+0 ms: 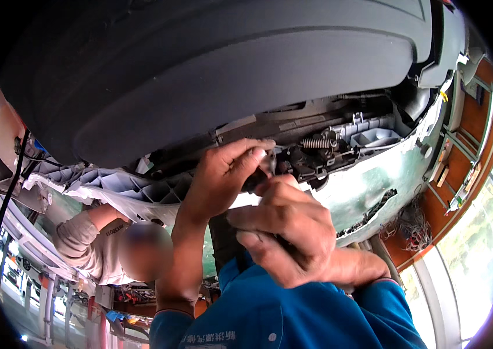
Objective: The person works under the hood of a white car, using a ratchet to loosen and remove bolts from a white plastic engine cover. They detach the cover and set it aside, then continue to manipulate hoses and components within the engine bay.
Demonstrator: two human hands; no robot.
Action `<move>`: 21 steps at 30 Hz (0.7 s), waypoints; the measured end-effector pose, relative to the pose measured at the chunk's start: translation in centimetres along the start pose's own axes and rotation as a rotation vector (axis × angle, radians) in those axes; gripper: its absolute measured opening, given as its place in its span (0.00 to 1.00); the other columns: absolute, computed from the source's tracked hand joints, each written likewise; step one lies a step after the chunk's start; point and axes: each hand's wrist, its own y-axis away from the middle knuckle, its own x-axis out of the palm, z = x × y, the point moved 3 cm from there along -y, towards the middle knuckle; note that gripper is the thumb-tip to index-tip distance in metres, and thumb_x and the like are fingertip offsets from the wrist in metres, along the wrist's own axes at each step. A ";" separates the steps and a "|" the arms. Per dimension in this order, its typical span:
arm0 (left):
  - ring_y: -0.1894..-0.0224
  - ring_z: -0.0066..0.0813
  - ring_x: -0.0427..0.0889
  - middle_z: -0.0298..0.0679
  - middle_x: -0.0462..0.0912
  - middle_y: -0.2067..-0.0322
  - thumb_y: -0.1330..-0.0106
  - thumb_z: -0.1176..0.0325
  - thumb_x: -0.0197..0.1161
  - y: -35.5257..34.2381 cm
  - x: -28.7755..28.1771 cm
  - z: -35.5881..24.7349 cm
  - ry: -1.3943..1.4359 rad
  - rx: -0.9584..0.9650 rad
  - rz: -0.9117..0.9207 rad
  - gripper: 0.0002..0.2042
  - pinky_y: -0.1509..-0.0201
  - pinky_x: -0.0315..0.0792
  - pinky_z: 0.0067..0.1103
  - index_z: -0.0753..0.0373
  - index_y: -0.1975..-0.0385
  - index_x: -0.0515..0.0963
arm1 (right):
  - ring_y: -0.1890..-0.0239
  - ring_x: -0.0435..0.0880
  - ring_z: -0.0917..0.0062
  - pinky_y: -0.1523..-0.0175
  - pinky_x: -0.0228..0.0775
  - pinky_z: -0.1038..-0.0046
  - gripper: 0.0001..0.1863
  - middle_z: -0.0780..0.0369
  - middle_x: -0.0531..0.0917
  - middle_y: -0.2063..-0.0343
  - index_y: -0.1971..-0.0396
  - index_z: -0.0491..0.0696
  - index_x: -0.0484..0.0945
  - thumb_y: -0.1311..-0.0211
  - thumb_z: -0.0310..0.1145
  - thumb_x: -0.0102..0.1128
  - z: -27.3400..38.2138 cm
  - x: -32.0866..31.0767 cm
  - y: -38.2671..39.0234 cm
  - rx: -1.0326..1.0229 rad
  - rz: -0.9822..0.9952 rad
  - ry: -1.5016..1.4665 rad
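My left hand [228, 174] is raised at a black latch mechanism [304, 160] with a coil spring [316, 142], its thumb and index finger closed around a small metallic piece [270, 166] I cannot identify. Just below and to the right, my right hand [286, 230] is curled with its fingertips near that same piece; what it grips is largely hidden by the fingers. A large dark grey molded panel [211, 64] spans the top of the view, above a pale body panel [380, 180] and ribbed grey plastic trim [118, 183].
At the lower left a co-worker [98, 250] in a beige top reaches up under the trim. A black bar or cable [8, 192] crosses the left edge. Metal rails [468, 145] on brown boarding and bundled cables [409, 230] are at the right, beside bright windows.
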 end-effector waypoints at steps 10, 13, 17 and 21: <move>0.68 0.14 0.71 0.33 0.79 0.73 0.25 0.64 0.53 0.5 0.3 0.1 0.002 0.008 -0.045 0.15 0.61 0.69 0.15 0.66 0.48 0.80 | 0.73 0.74 0.68 0.65 0.67 0.67 0.11 0.62 0.74 0.76 0.71 0.46 0.79 0.57 0.26 0.69 0.9 2.0 -0.5 -0.081 -0.010 0.115; 0.64 0.14 0.73 0.30 0.78 0.68 0.25 0.63 0.52 1.3 0.5 -1.2 0.217 0.092 0.023 0.16 0.58 0.69 0.15 0.68 0.47 0.77 | 0.70 0.72 0.64 0.60 0.64 0.64 0.11 0.60 0.74 0.76 0.72 0.44 0.78 0.57 0.28 0.71 -0.2 3.7 -1.3 -0.074 -0.028 0.082; 0.65 0.14 0.73 0.29 0.77 0.67 0.26 0.65 0.57 0.3 -0.4 1.4 0.199 0.242 -0.019 0.17 0.57 0.70 0.15 0.65 0.43 0.76 | 0.62 0.81 0.64 0.54 0.73 0.65 0.14 0.55 0.81 0.67 0.63 0.38 0.81 0.49 0.28 0.67 -0.7 -0.6 -2.2 -0.125 -0.088 -0.023; 0.67 0.15 0.73 0.31 0.78 0.68 0.26 0.69 0.57 0.5 0.9 -0.9 0.122 0.259 -0.156 0.15 0.60 0.70 0.16 0.64 0.43 0.78 | 0.59 0.83 0.70 0.54 0.75 0.69 0.20 0.55 0.84 0.61 0.53 0.37 0.81 0.35 0.39 0.59 0.5 -6.0 -1.2 -0.089 -0.229 0.227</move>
